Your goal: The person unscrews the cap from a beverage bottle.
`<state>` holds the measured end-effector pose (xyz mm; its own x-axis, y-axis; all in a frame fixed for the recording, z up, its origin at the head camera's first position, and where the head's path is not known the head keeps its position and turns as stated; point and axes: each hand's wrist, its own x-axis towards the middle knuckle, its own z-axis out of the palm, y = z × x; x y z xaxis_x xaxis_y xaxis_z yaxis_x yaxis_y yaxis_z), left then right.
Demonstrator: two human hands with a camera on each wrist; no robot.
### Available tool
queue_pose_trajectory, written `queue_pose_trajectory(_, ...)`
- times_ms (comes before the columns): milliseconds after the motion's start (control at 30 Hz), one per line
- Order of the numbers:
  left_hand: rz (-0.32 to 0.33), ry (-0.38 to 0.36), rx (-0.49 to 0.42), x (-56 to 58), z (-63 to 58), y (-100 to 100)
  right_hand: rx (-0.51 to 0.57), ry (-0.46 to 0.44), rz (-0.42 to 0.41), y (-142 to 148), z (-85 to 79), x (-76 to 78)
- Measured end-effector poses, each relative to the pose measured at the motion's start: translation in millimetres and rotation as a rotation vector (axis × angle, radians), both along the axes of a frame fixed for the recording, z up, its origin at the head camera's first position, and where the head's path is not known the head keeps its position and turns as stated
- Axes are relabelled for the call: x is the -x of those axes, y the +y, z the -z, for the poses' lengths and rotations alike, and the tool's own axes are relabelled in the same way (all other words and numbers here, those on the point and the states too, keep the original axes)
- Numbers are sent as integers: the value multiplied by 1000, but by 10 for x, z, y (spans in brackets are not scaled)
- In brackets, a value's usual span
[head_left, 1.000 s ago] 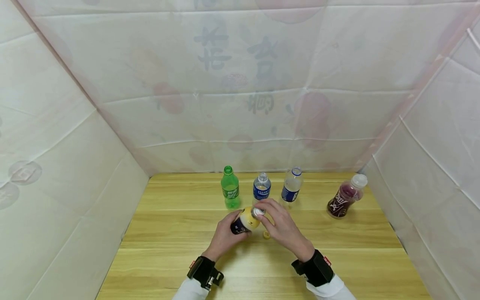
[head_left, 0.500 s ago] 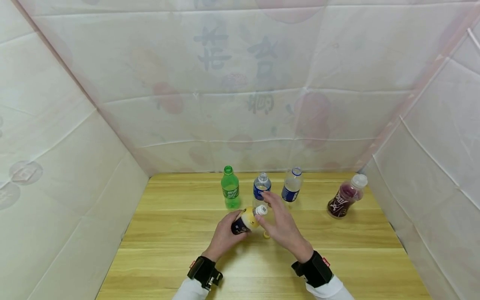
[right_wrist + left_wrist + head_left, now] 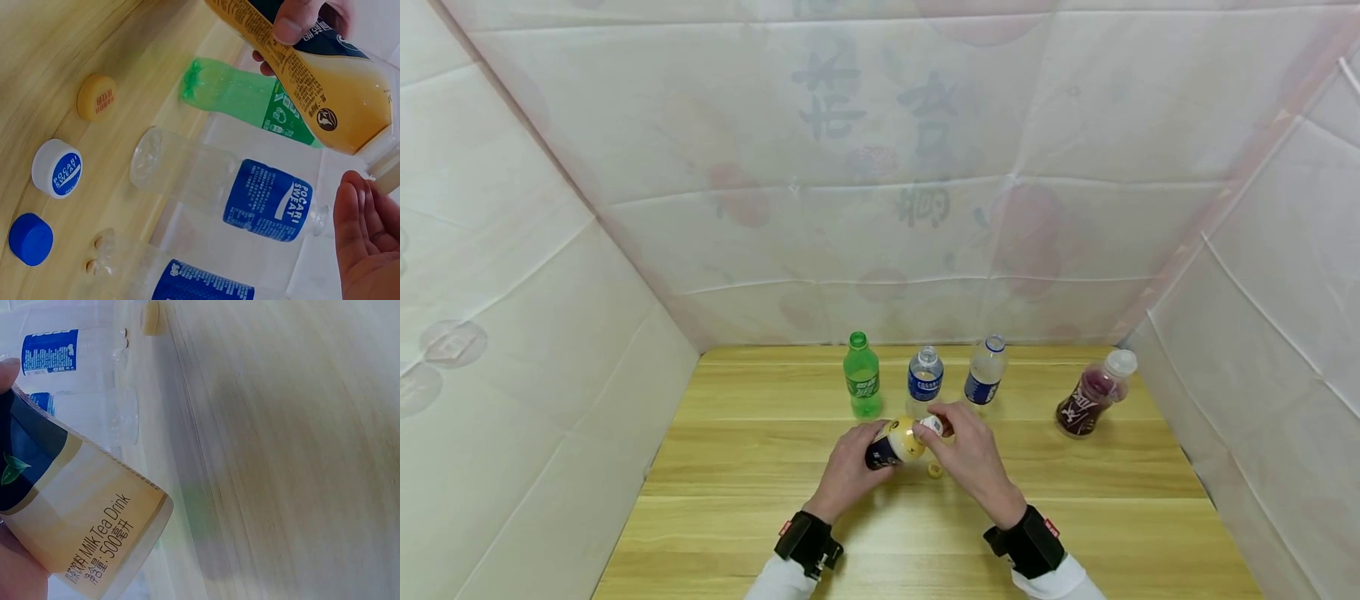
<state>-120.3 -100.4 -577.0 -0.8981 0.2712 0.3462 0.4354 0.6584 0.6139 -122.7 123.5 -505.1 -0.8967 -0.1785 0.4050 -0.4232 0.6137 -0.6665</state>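
Note:
My left hand (image 3: 850, 467) grips a milk tea bottle (image 3: 904, 442) round its dark label, tilted so that its neck points to the right. The left wrist view shows the lower part of this milk tea bottle (image 3: 94, 506) close up, above the wooden table. At the neck, the thumb and fingers of my right hand (image 3: 968, 446) pinch the white bottle cap (image 3: 934, 424). Amber drink fills the upper part of the bottle in the right wrist view, where the fingers of my right hand (image 3: 369, 237) curl at the neck. A yellow cap (image 3: 935, 471) lies on the table below.
Uncapped behind my hands stand a green bottle (image 3: 862, 379), a Pocari Sweat bottle (image 3: 924, 379) and another blue-labelled bottle (image 3: 983, 375). A capped purple drink bottle (image 3: 1090, 396) is at the right. A white cap (image 3: 57, 169) and a blue cap (image 3: 31, 239) lie near the yellow one.
My right fingers were on the cap, spread away from it half a second ago, and now pinch it again. My left hand keeps the bottle almost in place.

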Motion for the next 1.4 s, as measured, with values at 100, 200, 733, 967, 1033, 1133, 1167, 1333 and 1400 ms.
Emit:
queue_pose_trajectory(100,0,19,4,2,4,0,1,31,-16,4,11,3)
queue_pose_trajectory(200,-2,25,-7,-1,6,3,-2,63,-37,12,16,8)
queue_pose_trajectory(733,-15,-37,-53,-14,-8,23,20,138,-162,38,-20,30)
queue_pose_trajectory(967,-17,-37,-68,-12,2,18,40,184,-207,44,-2,43)
queue_pose_trajectory(1033,-17,-41,-76,-12,5,15,39,178,-215,43,-10,42)
queue_pose_trajectory(1133,-21,-41,-79,-15,5,12,37,137,-219,41,-20,32)
queue_pose_trajectory(1167,-22,-39,-77,-14,6,10,36,114,-216,40,-23,26)
queue_pose_trajectory(1333,-20,-39,-69,-15,-13,-7,77,-54,-160,22,-30,-9)
queue_pose_trajectory(1400,-20,-43,-58,-14,-19,-20,102,-113,-115,10,-37,-17)
